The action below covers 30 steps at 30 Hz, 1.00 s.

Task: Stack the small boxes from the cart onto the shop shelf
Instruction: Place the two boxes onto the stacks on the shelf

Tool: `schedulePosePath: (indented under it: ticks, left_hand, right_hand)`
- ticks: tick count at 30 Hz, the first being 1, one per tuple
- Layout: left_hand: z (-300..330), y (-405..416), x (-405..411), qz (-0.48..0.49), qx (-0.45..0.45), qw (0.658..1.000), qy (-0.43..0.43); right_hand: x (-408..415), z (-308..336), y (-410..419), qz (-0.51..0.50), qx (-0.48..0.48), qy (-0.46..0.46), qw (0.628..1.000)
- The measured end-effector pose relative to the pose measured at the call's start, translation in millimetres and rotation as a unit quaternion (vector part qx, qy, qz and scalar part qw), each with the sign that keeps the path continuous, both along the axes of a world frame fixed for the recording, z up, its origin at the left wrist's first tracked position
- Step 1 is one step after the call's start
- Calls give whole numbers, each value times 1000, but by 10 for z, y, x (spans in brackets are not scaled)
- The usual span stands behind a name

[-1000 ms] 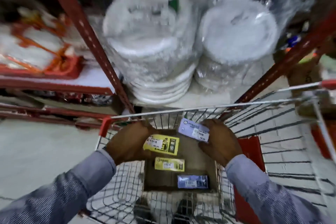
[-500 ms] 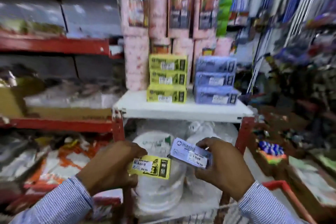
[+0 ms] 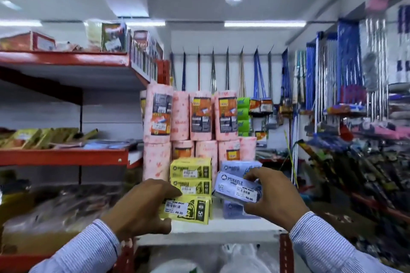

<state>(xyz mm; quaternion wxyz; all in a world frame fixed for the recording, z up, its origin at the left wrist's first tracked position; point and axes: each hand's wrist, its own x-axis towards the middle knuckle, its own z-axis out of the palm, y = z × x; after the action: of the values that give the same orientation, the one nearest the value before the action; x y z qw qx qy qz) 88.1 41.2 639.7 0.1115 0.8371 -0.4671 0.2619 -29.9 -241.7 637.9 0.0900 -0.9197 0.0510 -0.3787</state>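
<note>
My left hand (image 3: 142,208) grips a yellow small box (image 3: 188,210) by its left end, held in front of the yellow stack (image 3: 190,173) on the white shelf (image 3: 206,231). My right hand (image 3: 273,199) holds a lilac-blue small box (image 3: 238,189), tilted, in front of the lilac-blue stack (image 3: 238,167) to the right of the yellow one. Both held boxes hover at the stacks' lower half, above the shelf board. The cart is out of view.
Pink wrapped rolls (image 3: 199,117) stand stacked behind the box stacks. Red shelves (image 3: 64,155) with goods run along the left. Brooms and mops (image 3: 346,86) hang at the right, with cluttered wares below. Wrapped white plates (image 3: 177,267) sit under the white shelf.
Both hands rose with their boxes from the cart to the white shelf. My view swung up from the cart to the shelf and the hanging brooms.
</note>
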Motion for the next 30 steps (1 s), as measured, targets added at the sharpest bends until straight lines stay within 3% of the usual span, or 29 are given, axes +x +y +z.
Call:
schedulePosePath:
  ticks: [14, 30]
  left_hand:
    - [-189, -699, 1000, 45, -35, 998, 19]
    - [-336, -732, 1130, 25, -53, 997, 43]
  right_hand:
    - [725, -77, -409, -38, -31, 36, 998]
    - [909, -336, -568, -57, -69, 59, 994]
